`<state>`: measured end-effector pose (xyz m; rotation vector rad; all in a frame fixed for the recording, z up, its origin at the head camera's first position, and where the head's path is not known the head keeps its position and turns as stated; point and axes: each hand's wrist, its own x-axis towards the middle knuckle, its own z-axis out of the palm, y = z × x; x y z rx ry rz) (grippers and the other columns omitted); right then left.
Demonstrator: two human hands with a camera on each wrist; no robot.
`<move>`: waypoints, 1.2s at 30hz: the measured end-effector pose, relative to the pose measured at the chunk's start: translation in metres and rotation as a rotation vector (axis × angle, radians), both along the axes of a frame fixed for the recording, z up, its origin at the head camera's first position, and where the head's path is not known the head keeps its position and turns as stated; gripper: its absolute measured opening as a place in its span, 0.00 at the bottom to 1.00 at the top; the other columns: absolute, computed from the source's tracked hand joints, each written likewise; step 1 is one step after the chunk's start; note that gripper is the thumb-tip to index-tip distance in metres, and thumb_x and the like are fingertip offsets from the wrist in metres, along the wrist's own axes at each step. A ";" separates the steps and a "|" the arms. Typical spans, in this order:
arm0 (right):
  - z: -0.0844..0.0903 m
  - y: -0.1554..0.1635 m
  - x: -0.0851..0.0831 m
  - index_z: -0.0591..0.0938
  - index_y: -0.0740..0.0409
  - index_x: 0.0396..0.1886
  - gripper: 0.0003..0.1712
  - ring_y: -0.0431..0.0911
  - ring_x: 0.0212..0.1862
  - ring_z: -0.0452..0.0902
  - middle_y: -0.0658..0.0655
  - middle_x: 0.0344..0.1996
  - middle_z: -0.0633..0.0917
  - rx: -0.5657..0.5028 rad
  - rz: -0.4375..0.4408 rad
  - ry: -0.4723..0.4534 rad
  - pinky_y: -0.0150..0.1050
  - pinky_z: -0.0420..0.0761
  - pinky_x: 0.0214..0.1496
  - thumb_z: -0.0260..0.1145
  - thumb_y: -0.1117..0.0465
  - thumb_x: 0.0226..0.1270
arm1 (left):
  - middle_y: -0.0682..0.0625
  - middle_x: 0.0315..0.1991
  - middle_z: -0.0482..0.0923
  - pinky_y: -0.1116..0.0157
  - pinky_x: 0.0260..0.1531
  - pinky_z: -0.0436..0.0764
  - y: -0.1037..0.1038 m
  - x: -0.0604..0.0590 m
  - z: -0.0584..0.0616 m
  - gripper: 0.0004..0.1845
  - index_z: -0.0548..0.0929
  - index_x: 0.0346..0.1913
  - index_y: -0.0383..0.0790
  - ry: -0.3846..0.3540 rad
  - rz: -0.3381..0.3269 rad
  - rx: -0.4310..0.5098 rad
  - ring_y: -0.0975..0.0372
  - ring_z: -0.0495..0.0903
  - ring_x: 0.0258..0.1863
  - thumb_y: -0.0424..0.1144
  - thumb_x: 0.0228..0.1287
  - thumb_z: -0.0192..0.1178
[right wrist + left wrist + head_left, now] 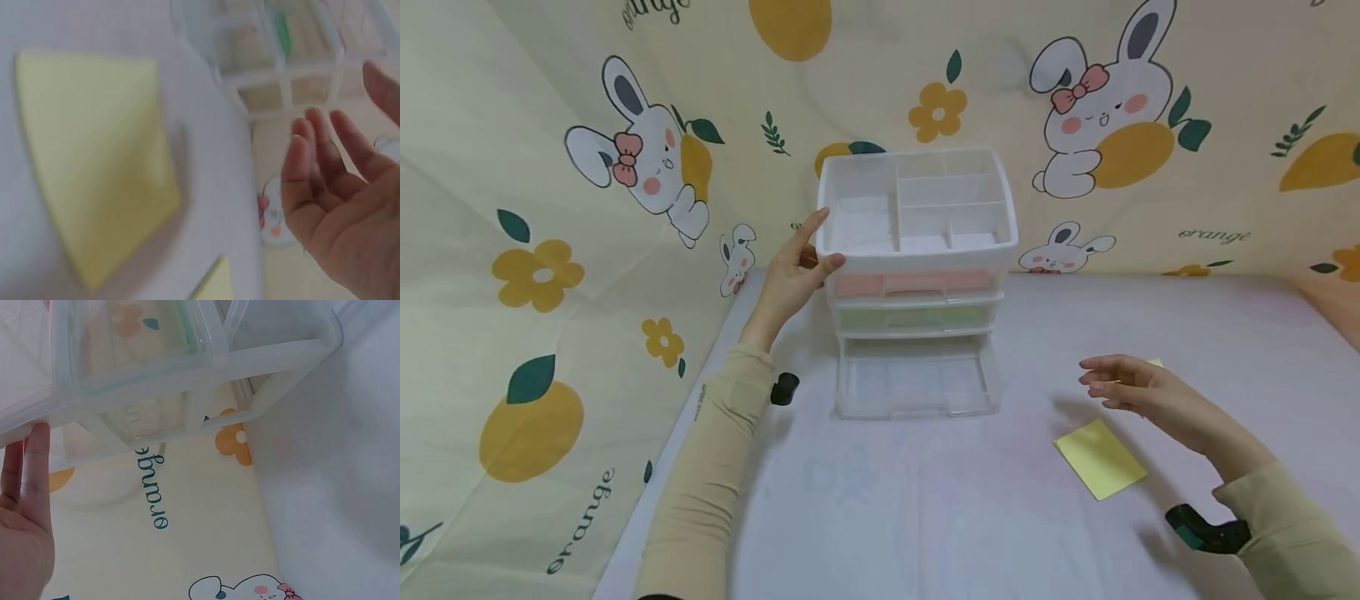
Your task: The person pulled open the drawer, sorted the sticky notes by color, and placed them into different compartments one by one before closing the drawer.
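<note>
A clear plastic drawer organiser (917, 283) stands at the back of the table, with a divided white tray on top and its bottom drawer (917, 387) pulled out. My left hand (797, 267) rests on the organiser's left top corner, fingers straight; in the left wrist view the fingers (31, 475) touch the organiser's frame (187, 369). My right hand (1131, 392) hovers open over the table, right of the drawer, holding nothing. A yellow sticky-note pad (1100, 458) lies just below it; in the right wrist view the pad (94, 162) is blurred, left of the open right hand (340, 187).
The pale table (925, 517) is backed by fabric printed with rabbits and oranges (625, 167). A second yellow note's corner (1155, 363) peeks out behind my right hand. The organiser's upper drawers show pink (910, 283) and green (917, 317) contents.
</note>
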<state>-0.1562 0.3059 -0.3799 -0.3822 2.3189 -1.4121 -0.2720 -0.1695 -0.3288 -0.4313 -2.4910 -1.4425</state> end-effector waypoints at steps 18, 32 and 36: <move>-0.034 0.025 0.011 0.66 0.61 0.64 0.32 0.25 0.45 0.67 0.62 0.55 0.73 0.310 0.066 -0.076 0.26 0.74 0.42 0.62 0.53 0.64 | 0.47 0.34 0.72 0.67 0.33 0.79 0.000 0.000 0.000 0.36 0.57 0.67 0.76 -0.011 0.006 -0.009 0.58 0.76 0.32 0.58 0.56 0.59; -0.051 0.018 0.012 0.67 0.71 0.51 0.29 0.35 0.35 0.65 0.59 0.38 0.72 0.284 0.079 0.060 0.27 0.69 0.35 0.69 0.64 0.54 | 0.48 0.34 0.71 0.64 0.35 0.81 -0.001 -0.001 -0.001 0.35 0.56 0.63 0.84 -0.004 0.006 -0.006 0.58 0.76 0.33 0.67 0.51 0.57; -0.052 0.017 0.013 0.64 0.71 0.47 0.27 0.34 0.34 0.66 0.59 0.38 0.72 0.268 0.077 0.076 0.27 0.68 0.34 0.69 0.66 0.53 | 0.48 0.34 0.72 0.64 0.35 0.81 0.000 -0.001 -0.001 0.36 0.56 0.63 0.84 -0.009 0.006 -0.002 0.58 0.76 0.33 0.67 0.50 0.57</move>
